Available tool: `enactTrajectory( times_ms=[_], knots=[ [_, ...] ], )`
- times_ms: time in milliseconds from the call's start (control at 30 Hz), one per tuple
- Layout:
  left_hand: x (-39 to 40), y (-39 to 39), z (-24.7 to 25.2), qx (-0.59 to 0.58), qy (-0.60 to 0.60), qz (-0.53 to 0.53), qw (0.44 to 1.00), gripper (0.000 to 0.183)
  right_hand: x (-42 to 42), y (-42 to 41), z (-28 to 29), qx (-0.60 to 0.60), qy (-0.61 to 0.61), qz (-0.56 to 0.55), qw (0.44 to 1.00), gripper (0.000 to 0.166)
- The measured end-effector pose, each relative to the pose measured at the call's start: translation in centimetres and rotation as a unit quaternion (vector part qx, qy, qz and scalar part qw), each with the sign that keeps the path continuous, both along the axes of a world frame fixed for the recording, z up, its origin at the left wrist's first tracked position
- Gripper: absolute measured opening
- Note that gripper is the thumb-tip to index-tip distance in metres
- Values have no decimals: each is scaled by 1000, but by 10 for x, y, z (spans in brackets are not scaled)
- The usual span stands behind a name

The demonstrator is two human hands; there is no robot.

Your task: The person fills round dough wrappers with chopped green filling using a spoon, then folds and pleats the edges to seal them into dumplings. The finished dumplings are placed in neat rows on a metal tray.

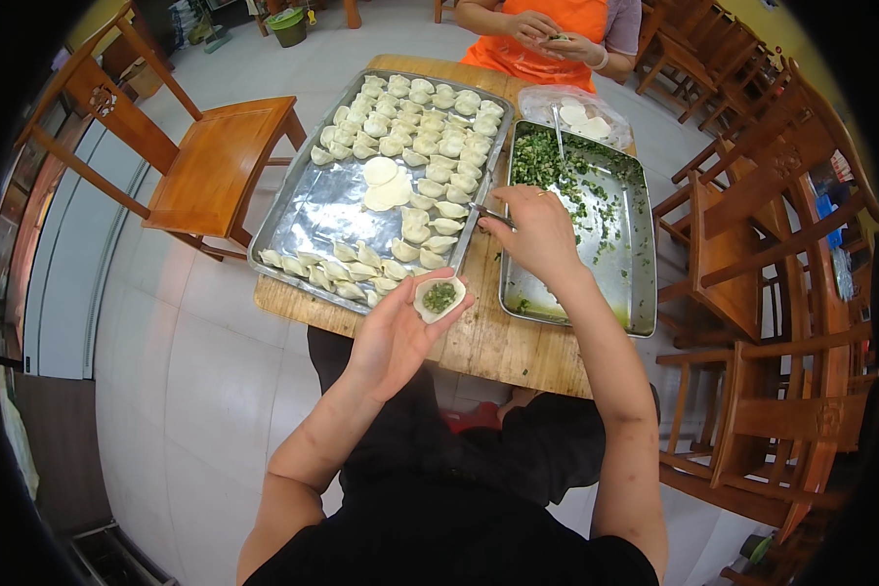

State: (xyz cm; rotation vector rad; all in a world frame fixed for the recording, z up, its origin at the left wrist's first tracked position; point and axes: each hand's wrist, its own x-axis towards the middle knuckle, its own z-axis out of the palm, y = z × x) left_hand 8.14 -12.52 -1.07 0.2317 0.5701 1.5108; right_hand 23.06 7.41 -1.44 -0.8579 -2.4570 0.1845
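Note:
My left hand [395, 337] holds a round dough wrapper [439, 299] with green chopped filling at its centre. My right hand [538, 231] grips a slim metal utensil [494, 216] between thumb and fingers, over the gap between two trays. At the left, a metal tray [282, 209] carries rows of folded dumplings [410, 128] and a few flat wrappers [387, 192]. The deep metal tray [650, 256] at the right contains chopped green filling [542, 157], mostly at its far left corner, with a spoon [559, 132] standing in it.
Both trays rest on a wooden table [476, 344]. Across it, a co-worker in an orange apron [549, 44] holds a filled wrapper [557, 38]. A plastic bag with wrappers [575, 113] lies beyond the deep tray. Wooden chairs stand left [212, 176] and right [725, 256].

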Motion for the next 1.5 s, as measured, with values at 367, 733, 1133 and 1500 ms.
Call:
enactTrajectory(
  times_ms=[367, 733, 1133, 1500],
  knots=[
    [25, 18, 25, 21, 38, -3, 999, 52, 54, -64, 22, -381, 185, 119, 898, 21],
    [55, 35, 28, 53, 124, -48, 990, 49, 69, -59, 0, -445, 327, 105, 827, 17],
    [64, 33, 27, 97, 344, 8, 934, 43, 78, -64, -2, -394, 398, 100, 823, 9],
    [55, 27, 28, 113, 381, 6, 917, 39, 78, -67, 16, -378, 366, 151, 837, 23]
  ],
)
